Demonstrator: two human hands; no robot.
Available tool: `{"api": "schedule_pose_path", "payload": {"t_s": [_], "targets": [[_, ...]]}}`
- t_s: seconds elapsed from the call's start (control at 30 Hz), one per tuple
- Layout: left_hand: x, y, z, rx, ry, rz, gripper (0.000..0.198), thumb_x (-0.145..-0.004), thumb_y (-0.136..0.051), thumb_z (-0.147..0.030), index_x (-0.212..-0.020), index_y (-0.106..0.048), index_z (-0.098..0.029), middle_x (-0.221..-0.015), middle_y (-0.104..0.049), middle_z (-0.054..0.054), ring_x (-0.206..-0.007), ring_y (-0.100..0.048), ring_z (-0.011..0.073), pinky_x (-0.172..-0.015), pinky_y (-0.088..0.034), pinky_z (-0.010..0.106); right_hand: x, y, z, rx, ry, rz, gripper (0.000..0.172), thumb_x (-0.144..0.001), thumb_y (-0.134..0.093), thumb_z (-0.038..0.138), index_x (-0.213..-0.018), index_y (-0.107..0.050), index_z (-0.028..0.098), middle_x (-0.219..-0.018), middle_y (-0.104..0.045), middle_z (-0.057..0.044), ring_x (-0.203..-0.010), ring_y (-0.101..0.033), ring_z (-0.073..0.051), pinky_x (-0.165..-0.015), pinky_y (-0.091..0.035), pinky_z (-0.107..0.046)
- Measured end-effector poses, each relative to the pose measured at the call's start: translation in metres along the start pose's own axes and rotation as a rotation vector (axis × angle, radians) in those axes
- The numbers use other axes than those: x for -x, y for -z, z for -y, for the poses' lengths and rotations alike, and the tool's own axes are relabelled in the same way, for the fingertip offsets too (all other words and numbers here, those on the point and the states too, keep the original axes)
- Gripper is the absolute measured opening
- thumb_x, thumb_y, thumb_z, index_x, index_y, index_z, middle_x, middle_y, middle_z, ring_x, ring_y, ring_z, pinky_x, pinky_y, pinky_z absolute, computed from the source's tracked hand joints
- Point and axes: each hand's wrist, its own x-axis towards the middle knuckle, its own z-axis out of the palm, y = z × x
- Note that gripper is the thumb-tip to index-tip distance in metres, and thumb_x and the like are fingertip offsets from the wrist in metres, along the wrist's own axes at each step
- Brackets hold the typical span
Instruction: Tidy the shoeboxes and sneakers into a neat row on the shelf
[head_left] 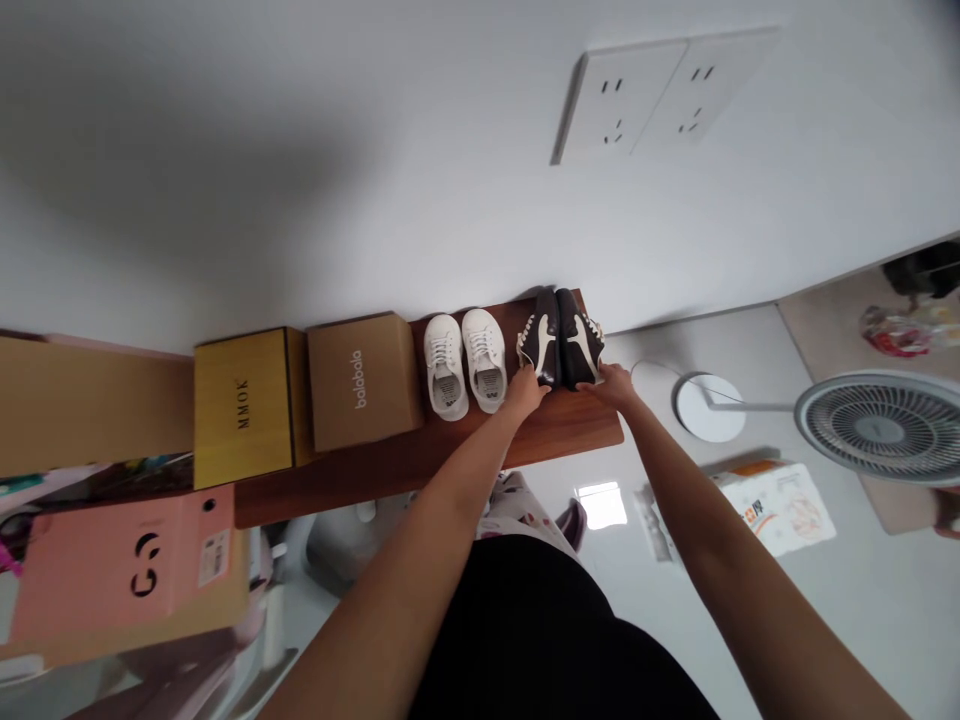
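Note:
A pair of dark brown sneakers with cream stripes and laces stands at the right end of a wooden shelf (480, 450), heels toward me. My left hand (527, 390) is closed on the heel end of the left brown sneaker (541, 340). On the outer side of the right brown sneaker (581, 345), my right hand (611, 385) grips near its heel. The two sneakers stand side by side, almost touching. Just left of them is a pair of white sneakers, one white sneaker (445, 365) beside the other white sneaker (485, 358), untouched.
A brown shoebox (367, 385) and a gold shoebox (244, 405) stand farther left on the shelf. A pink box (112, 570) sits at lower left. Right of the shelf are a fan (877, 430) and a white package (784, 510) on the floor. Wall sockets (660, 90) are above.

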Motion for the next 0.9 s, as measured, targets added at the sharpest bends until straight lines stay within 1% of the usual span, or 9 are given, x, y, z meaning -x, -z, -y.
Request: {"api": "schedule_pose_path", "payload": {"t_s": [0.1,0.17,0.23,0.33,0.4,0.57,0.67,0.73,0.9], "targets": [[-0.008,0.005,-0.001,-0.074,-0.008,0.096,0.042,-0.088,-0.073,-0.039,-0.118,-0.062,-0.011,-0.122,-0.070,0.018,-0.116,-0.067,0.0284,-0.095,-0.051,0.034,-0.007,-0.003,0.000,-0.068,0.046,0.095,0.043,-0.083,-0.069,0.058,-0.094,-0.068,0.017,-0.092,-0.069,-0.007,-0.088,-0.063,-0.022,-0.078,-0.048,-0.029],[-0.007,0.010,-0.003,-0.123,-0.044,0.108,0.037,-0.091,-0.069,-0.040,-0.115,-0.064,-0.013,-0.118,-0.072,0.016,-0.114,-0.068,0.0279,-0.094,-0.052,0.033,-0.006,-0.001,0.002,-0.076,0.066,0.095,0.039,-0.086,-0.067,0.057,-0.093,-0.066,0.018,-0.085,-0.068,-0.004,-0.082,-0.062,-0.020,-0.073,-0.046,-0.027],[-0.003,0.014,-0.008,-0.170,-0.089,0.109,0.033,-0.093,-0.066,-0.040,-0.115,-0.065,-0.014,-0.115,-0.073,0.015,-0.114,-0.068,0.0275,-0.094,-0.052,0.033,-0.004,0.005,0.004,-0.018,0.109,0.059,0.035,-0.088,-0.065,0.054,-0.090,-0.065,0.019,-0.083,-0.068,-0.004,-0.080,-0.061,-0.020,-0.071,-0.045,-0.027],[0.003,0.020,-0.020,-0.252,-0.134,0.119,0.034,-0.096,-0.062,-0.038,-0.121,-0.063,-0.016,-0.115,-0.073,0.014,-0.116,-0.067,0.0275,-0.095,-0.052,0.034,0.000,0.016,0.008,0.118,0.221,0.015,0.028,-0.091,-0.064,0.048,-0.088,-0.064,0.020,-0.091,-0.071,-0.008,-0.086,-0.063,-0.022,-0.073,-0.043,-0.028],[0.007,0.022,-0.031,-0.312,-0.148,0.131,0.036,-0.096,-0.060,-0.036,-0.125,-0.061,-0.016,-0.115,-0.072,0.015,-0.116,-0.067,0.0276,-0.096,-0.052,0.035,0.003,0.024,0.012,0.206,0.281,0.010,0.024,-0.091,-0.065,0.045,-0.090,-0.064,0.021,-0.098,-0.072,-0.010,-0.092,-0.063,-0.025,-0.075,-0.042,-0.030],[0.010,0.024,-0.055,-0.399,-0.168,0.133,0.036,-0.097,-0.059,-0.025,-0.129,-0.060,-0.009,-0.111,-0.072,0.021,-0.115,-0.069,0.0305,-0.098,-0.052,0.039,0.007,0.036,0.029,0.347,0.343,0.027,0.022,-0.091,-0.062,0.036,-0.099,-0.067,0.017,-0.107,-0.073,-0.016,-0.099,-0.064,-0.028,-0.082,-0.041,-0.032],[0.009,0.022,-0.064,-0.426,-0.150,0.127,0.033,-0.095,-0.059,-0.016,-0.126,-0.064,-0.006,-0.110,-0.072,0.024,-0.115,-0.069,0.0319,-0.099,-0.053,0.041,0.005,0.037,0.040,0.365,0.353,0.058,0.023,-0.091,-0.060,0.031,-0.102,-0.068,0.013,-0.107,-0.072,-0.020,-0.101,-0.064,-0.029,-0.085,-0.041,-0.034],[0.006,0.020,-0.067,-0.430,-0.136,0.117,0.032,-0.095,-0.054,-0.010,-0.124,-0.066,-0.005,-0.108,-0.073,0.025,-0.114,-0.069,0.0316,-0.098,-0.054,0.041,0.002,0.035,0.044,0.366,0.347,0.079,0.024,-0.090,-0.059,0.028,-0.104,-0.069,0.011,-0.108,-0.072,-0.021,-0.102,-0.064,-0.030,-0.087,-0.042,-0.035],[-0.002,0.014,-0.065,-0.433,-0.117,0.096,0.036,-0.095,-0.044,-0.002,-0.121,-0.069,-0.003,-0.106,-0.074,0.024,-0.112,-0.071,0.0308,-0.098,-0.055,0.043,-0.005,0.025,0.048,0.355,0.318,0.123,0.026,-0.091,-0.058,0.024,-0.107,-0.070,0.009,-0.112,-0.071,-0.023,-0.106,-0.064,-0.031,-0.091,-0.043,-0.038]]}}
